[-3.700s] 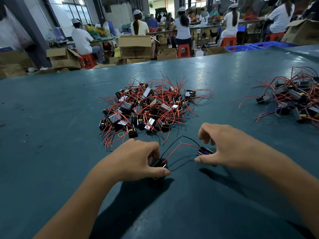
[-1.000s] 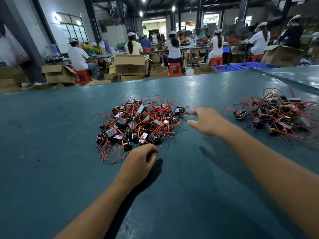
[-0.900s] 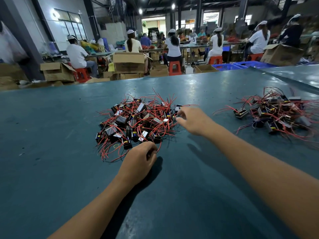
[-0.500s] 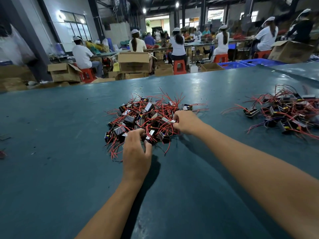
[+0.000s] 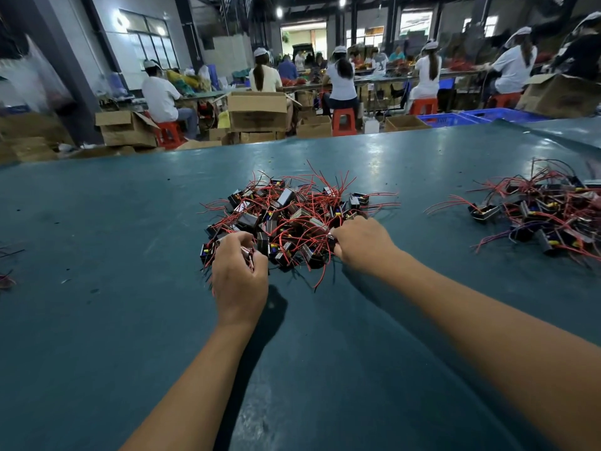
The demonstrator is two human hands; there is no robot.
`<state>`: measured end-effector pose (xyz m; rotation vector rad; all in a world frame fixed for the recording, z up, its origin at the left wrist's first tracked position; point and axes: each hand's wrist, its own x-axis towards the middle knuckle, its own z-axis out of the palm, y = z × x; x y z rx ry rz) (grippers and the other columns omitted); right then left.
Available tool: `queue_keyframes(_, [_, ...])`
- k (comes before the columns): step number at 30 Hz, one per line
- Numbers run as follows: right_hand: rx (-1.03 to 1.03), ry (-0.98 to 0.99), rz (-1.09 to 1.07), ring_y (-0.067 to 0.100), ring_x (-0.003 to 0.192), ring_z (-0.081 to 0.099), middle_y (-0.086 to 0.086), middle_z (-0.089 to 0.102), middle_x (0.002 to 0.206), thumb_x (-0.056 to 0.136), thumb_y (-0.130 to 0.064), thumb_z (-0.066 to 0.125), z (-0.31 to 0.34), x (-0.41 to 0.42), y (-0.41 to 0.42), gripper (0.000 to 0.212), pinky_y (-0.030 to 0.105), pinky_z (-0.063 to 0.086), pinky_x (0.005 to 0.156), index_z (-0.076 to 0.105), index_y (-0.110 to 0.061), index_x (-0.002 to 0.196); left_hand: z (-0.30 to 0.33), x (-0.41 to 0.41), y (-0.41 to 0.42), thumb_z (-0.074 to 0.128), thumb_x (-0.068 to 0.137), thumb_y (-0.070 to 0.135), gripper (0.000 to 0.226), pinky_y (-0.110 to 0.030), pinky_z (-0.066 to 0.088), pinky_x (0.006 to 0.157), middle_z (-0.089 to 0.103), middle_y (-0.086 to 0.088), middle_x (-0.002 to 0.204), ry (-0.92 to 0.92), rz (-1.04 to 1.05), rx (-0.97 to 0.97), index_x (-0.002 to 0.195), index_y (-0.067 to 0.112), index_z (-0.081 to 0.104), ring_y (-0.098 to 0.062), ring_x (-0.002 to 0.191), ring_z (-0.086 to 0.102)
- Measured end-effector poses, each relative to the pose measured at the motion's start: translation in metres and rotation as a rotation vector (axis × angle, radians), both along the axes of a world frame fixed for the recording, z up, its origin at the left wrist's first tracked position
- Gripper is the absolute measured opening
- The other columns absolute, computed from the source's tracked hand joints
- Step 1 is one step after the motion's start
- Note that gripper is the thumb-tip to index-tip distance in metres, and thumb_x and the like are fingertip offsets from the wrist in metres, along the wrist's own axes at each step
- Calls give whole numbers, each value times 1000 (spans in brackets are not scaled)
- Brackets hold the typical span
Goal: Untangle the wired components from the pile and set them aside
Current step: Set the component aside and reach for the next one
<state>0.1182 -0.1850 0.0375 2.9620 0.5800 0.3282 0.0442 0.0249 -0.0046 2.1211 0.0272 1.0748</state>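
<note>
A tangled pile of small black box components with red wires (image 5: 289,219) lies in the middle of the teal table (image 5: 97,320). My left hand (image 5: 239,275) is at the pile's near left edge, fingers curled round a component with red wires. My right hand (image 5: 361,244) is at the pile's near right edge and pinches a component or its wires; its fingertips are hidden in the tangle. A second heap of the same wired components (image 5: 546,216) lies apart at the right.
Loose wire scraps (image 5: 6,278) lie at the table's left edge. Beyond the far edge stand cardboard boxes (image 5: 257,110), red stools (image 5: 344,120) and blue crates (image 5: 455,118), with seated workers at a long bench.
Both hands have closed in on the pile. My left hand slid forward and curled onto a component at the near left; my right hand moved in to the near right edge.
</note>
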Motion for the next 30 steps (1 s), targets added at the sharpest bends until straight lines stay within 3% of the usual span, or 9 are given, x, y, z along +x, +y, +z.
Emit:
queue_keyframes(5, [52,-25,-8,30,97,58,7,65,94,96,-26,47,6,-2,-4,18,39,43,83,59,-14,98,0,1,3,60,87,5,16,-47,47,83,57,3,94,63,47,-3,100,14,57,-22,87,54])
queue_keyframes(8, [156,-45,29,29,98,60,6,68,95,98,-29,46,3,-5,-6,37,39,45,85,59,-22,132,-4,3,6,65,85,12,19,-34,36,85,57,5,95,179,95,38,102,16,57,-22,93,54])
queue_keyframes(10, [173,-44,44,29,100,60,6,68,96,98,-29,45,-1,-6,-6,43,41,45,86,52,-24,140,-8,5,8,67,85,20,25,-32,29,85,55,6,99,293,136,69,108,17,57,-22,100,51])
queue_keyframes(15, [249,101,14,29,113,59,6,70,113,98,-27,46,-5,-6,-7,42,43,43,99,55,-26,139,-13,9,12,68,88,41,47,-42,35,96,60,-1,116,508,207,190,127,19,55,-26,114,50])
queue_keyframes(19, [276,85,-21,30,117,57,6,67,123,97,-29,46,0,-8,-3,42,43,40,98,56,-27,137,-14,9,13,67,90,44,42,-43,36,95,63,-3,118,506,220,269,125,22,58,-27,115,51])
queue_keyframes(25, [436,24,-18,30,131,44,7,45,148,95,-33,55,-5,-35,-7,71,48,36,107,20,-21,156,-11,6,9,61,87,63,48,-41,35,93,61,1,112,512,248,362,118,27,57,-24,111,53])
queue_keyframes(30, [520,66,23,27,128,41,2,40,149,95,-34,57,-14,-68,-23,90,46,32,107,-6,-22,158,-9,5,6,61,91,41,28,-42,33,93,67,3,105,470,249,359,114,25,59,-24,107,55])
